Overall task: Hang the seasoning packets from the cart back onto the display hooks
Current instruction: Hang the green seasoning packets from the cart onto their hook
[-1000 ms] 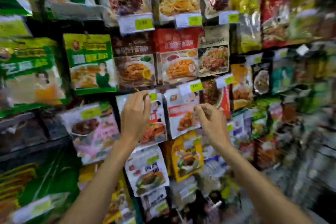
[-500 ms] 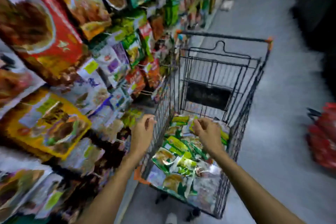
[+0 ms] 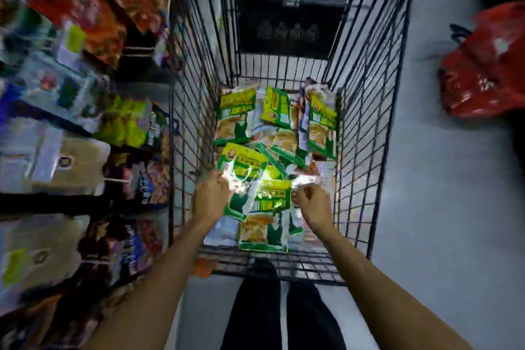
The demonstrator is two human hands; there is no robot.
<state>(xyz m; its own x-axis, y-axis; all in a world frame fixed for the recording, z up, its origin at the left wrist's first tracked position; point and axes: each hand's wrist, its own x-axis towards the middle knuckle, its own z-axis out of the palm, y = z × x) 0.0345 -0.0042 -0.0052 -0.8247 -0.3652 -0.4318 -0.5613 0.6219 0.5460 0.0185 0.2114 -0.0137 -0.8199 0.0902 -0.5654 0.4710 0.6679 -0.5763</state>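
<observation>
Nearest the camera are the person's legs in dark trousers (image 3: 284,318), standing right at the near rim of the wire cart (image 3: 284,266), which has an orange cap (image 3: 203,267) on its near-left corner. Both bare forearms reach over that rim and down into the basket. The left hand (image 3: 210,202) has its fingers curled against the left edge of a green-and-yellow packet (image 3: 241,170) that catches a hard glare. The right hand (image 3: 312,206) has its fingers curled at the upper right corner of a nearer green-and-yellow packet (image 3: 268,216), which lies between the two hands. With the glare and blur, I cannot tell whether either hand actually pinches the film or only touches it. The seasoning packets (image 3: 277,106) lie in a loose, overlapping heap on the cart's floor, most of them green and yellow with a picture of food, spread from the near end to about the middle of the basket. Beyond them, a dark panel (image 3: 289,28) hangs on the cart's far end. To the left, just beside the cart, runs the display (image 3: 85,122) of hanging packets, badly smeared by motion. To the right, well apart on the grey floor (image 3: 426,207), sits a red bag (image 3: 488,65).
</observation>
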